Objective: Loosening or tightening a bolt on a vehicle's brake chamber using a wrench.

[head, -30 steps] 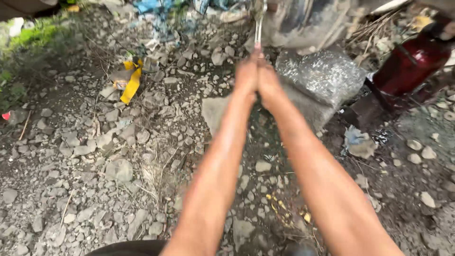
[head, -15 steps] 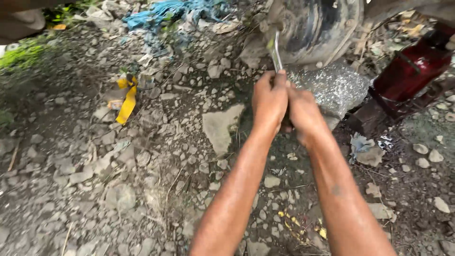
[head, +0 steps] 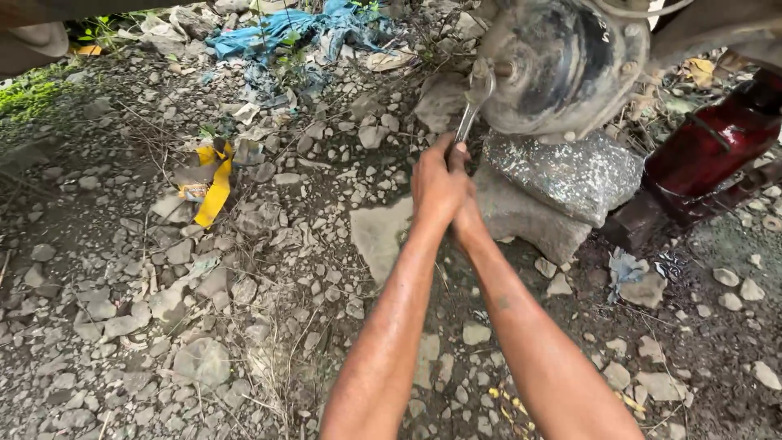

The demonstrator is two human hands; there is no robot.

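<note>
Both my hands grip the handle of a metal wrench (head: 471, 106). My left hand (head: 435, 186) wraps over the lower end, and my right hand (head: 467, 222) is clasped just under and behind it. The wrench's head sits on a nut at the centre of a dark, dirty wheel hub (head: 562, 61). The hub rests on a large grey rock (head: 562, 183). Both forearms stretch forward from the bottom of the view.
A dark red jack (head: 709, 155) stands to the right of the rock. Loose stones and gravel cover the ground. A yellow scrap (head: 213, 183) lies at the left, and blue plastic and rubbish (head: 281, 33) lie at the back.
The view has shifted so the hub and wrench head now show fully. My hands stay clasped on the wrench handle and have dropped lower in the view.
</note>
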